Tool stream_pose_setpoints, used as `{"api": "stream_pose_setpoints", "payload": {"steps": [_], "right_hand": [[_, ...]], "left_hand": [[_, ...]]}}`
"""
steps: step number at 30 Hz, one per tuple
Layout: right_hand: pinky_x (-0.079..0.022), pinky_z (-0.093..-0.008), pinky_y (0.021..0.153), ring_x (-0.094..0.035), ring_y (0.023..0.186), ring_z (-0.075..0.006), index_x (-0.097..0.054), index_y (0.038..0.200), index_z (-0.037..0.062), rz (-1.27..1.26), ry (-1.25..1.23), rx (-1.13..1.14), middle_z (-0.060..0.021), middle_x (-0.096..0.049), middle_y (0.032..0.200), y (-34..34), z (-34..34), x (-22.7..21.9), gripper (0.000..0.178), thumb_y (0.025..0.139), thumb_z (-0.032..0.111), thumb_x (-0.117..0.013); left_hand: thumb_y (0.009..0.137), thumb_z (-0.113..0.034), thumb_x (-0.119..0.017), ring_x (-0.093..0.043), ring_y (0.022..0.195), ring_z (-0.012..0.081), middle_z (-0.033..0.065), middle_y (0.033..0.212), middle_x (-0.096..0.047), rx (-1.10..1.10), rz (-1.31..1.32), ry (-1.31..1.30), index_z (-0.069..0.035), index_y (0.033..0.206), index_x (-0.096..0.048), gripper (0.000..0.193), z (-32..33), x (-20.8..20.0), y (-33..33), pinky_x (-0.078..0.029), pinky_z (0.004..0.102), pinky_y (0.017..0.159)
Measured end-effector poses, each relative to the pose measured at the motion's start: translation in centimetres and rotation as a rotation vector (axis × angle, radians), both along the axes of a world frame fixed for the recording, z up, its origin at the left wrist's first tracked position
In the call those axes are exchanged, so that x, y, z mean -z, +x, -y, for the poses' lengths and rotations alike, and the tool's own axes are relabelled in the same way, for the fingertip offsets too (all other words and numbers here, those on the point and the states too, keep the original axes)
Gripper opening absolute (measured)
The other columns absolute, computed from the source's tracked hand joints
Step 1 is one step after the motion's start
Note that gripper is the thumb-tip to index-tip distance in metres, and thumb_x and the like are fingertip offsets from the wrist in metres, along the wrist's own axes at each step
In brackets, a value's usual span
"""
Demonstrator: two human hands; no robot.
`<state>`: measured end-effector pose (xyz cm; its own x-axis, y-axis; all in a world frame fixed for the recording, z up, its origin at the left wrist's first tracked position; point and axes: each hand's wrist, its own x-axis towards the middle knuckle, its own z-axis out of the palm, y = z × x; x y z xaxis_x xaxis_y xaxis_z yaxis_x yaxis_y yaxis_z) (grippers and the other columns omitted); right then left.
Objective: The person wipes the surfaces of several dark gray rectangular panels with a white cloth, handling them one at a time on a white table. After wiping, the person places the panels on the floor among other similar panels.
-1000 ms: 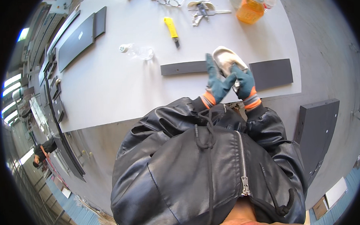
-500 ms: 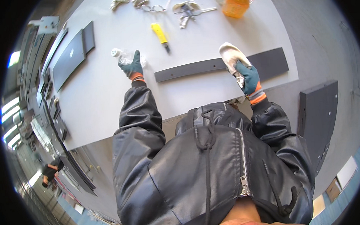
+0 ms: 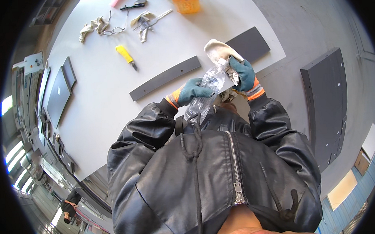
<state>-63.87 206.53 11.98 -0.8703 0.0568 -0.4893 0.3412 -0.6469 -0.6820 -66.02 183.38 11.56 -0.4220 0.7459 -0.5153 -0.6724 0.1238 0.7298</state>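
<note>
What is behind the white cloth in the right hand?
Part of a grey board shows to the right of the cloth; whatever the cloth covers can't be seen.

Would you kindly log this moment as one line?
left hand: holds clear plastic bottle; right hand: holds off-white cloth; white table: yellow utility knife, grey strip

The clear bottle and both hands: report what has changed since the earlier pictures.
The left hand took hold of the clear bottle that lay on the table and brought it rightward and toward the body, its neck end now near the white cloth. The right hand still holds that cloth. The yellow cutter and narrow grey board stay on the table; the camera's view has turned.
</note>
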Motion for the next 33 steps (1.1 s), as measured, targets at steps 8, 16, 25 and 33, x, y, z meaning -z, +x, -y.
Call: {"api": "stream_pose_setpoints", "payload": {"steps": [8,16,25,33], "right_hand": [[-0.057,-0.0290,0.086,-0.069,0.100,-0.0155,-0.061,0.130,-0.0026,-0.391,0.284,-0.178,-0.0098,-0.069,0.115,3.7,-7.7,3.1,0.034,0.106,0.021,-0.053],[-0.056,-0.0282,0.091,-0.068,0.107,-0.0158,-0.061,0.131,-0.0042,-0.132,-0.157,-0.224,-0.0092,-0.068,0.122,4.4,-11.0,3.9,0.034,0.106,0.017,-0.053],[-0.059,-0.0317,0.092,-0.069,0.109,-0.0206,-0.055,0.137,-0.0053,-0.090,-0.245,-0.279,-0.0142,-0.065,0.127,4.5,-11.7,4.8,0.038,0.105,0.016,-0.053],[-0.061,-0.0325,0.089,-0.070,0.108,-0.0220,-0.057,0.133,-0.0042,-0.140,-0.222,-0.172,-0.0153,-0.067,0.122,2.7,-14.2,6.0,0.034,0.104,0.015,-0.057]], "left_hand": [[0.099,-0.028,-0.063,-0.072,0.075,0.0188,0.0139,0.095,-0.074,-0.012,0.438,0.090,0.004,0.116,-0.065,0.037,-4.0,-0.4,0.1,-0.061,0.0296,0.065],[0.100,-0.029,-0.063,-0.074,0.071,0.0203,0.0168,0.090,-0.076,0.016,0.635,0.030,0.006,0.110,-0.069,0.036,-5.1,-0.5,-0.3,-0.062,0.0312,0.063],[0.098,-0.030,-0.065,-0.074,0.075,0.0206,0.0158,0.091,-0.075,0.054,0.681,0.020,0.004,0.112,-0.068,0.036,-4.8,0.1,-0.7,-0.062,0.0321,0.067],[0.079,-0.026,-0.087,-0.067,0.101,0.0185,0.0104,0.114,-0.070,-0.039,-0.192,-0.255,0.003,0.129,-0.058,0.065,-5.9,-1.3,-3.0,-0.055,0.0342,0.093]]}}
